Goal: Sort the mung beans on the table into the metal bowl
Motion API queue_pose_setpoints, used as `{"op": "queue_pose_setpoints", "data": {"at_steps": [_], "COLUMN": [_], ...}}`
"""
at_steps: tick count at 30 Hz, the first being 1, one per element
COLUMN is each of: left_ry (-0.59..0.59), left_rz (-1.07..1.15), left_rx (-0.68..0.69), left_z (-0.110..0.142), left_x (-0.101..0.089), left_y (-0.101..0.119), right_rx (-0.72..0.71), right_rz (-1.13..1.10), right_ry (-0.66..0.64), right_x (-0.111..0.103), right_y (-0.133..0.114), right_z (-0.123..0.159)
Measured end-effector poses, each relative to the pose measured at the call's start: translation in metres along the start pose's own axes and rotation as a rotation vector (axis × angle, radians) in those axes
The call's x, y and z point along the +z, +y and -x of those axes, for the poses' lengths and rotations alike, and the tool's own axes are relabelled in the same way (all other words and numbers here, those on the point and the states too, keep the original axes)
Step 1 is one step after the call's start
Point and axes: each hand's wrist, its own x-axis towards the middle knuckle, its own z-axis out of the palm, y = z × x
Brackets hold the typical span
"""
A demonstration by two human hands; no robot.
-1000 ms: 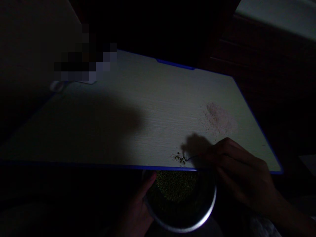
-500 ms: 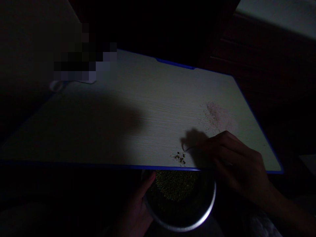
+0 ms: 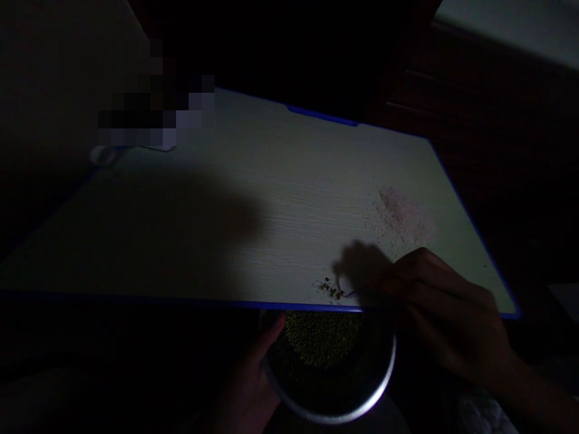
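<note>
My left hand [image 3: 257,380] grips the side of a round metal bowl [image 3: 362,410], its thumb over the rim and its fingers hidden below. Green beans, like mung beans [image 3: 321,340], lie inside; the bowl sits under the table's front edge. My right hand [image 3: 447,307] is closed in a pinch on a thin, slightly curved tool [image 3: 355,292]; its kind is too dark to tell. Its tip is at a few loose beans [image 3: 332,290] and pale grains near that edge. Beyond my right hand is a pile of pale rice-like grains [image 3: 404,217].
The pale table [image 3: 289,157] has a blue rim. A white loop-shaped thing [image 3: 104,155] lies at its far left, beside a pixelated patch. Dark panelling stands at the right, and the scene is dim.
My right hand lifted slightly away from the front edge, then came back down and a little right. The tool's tip met the loose beans, which shifted slightly. My left hand and the bowl stayed put.
</note>
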Motion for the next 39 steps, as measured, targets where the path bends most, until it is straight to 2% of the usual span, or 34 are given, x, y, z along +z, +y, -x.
{"op": "queue_pose_setpoints", "data": {"at_steps": [5,9,17,22,28,32,39], "left_ry": [0.041,0.092,0.043,0.052,0.122,0.155,0.105], "left_rz": [-0.012,-0.063,-0.054,-0.051,-0.027,-0.004,-0.090], "left_rx": [0.035,-0.005,0.035,-0.015,-0.003,-0.008,-0.013], "left_z": [0.002,0.003,0.004,0.003,0.003,0.003,0.003], "left_x": [-0.001,-0.001,0.003,0.000,0.008,0.006,-0.002], "left_y": [0.000,0.002,0.003,0.003,0.004,0.003,0.001], "right_rx": [0.009,0.003,0.004,0.032,-0.003,-0.005,0.000], "right_rz": [0.024,0.059,0.109,0.158,0.097,0.054,0.037], "right_ry": [0.030,0.042,0.078,0.080,0.052,0.034,0.019], "right_x": [0.005,0.006,0.002,0.003,0.003,0.002,0.005], "right_y": [0.000,0.002,0.003,0.004,0.003,0.002,0.002], "right_z": [-0.003,-0.008,-0.008,-0.011,-0.016,-0.011,-0.010]}}
